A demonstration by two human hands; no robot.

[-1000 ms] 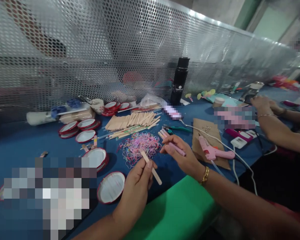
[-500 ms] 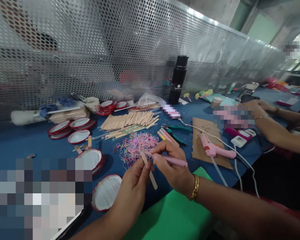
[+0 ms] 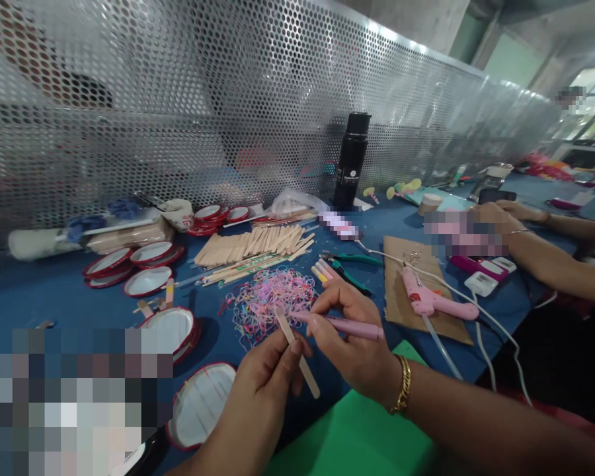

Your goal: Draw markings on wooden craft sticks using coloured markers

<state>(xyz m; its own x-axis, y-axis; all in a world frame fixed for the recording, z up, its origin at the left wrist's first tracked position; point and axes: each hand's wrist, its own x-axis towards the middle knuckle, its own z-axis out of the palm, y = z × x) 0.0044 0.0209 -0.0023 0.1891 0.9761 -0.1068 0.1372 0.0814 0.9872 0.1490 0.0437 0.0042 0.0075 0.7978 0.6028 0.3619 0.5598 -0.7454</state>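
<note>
pinched in the left hand, between thumb and fingers: a flat wooden stick, held above the blue table and in front of a tangle of coloured loops. long axis: slanting, from a rounded upper end at left, aimed away toward the tangle, down to a lower end at right, aimed back toward the green surface. middle of the stick: covered by the thumb; both ends exposed. gripped in the right hand, in a writing hold: a pink marker, nearly crosswise, tip to the left and close to the upper end of the stick, blunt end to the right. contact of tip and wood: cannot tell. hands: near each other but apart, each clamped on its own piece.

surroundings: directly beyond the stick, the tangle; behind that, a heap of plain sticks. beyond the right hand, loose markers and teal-handled pliers. farther right, a pink glue gun on brown cardboard. left of the left hand, a red-rimmed lid, partly hidden by the wrist. upright at the back, before a perforated metal screen: a black bottle. far right: a co-worker's forearm.
</note>
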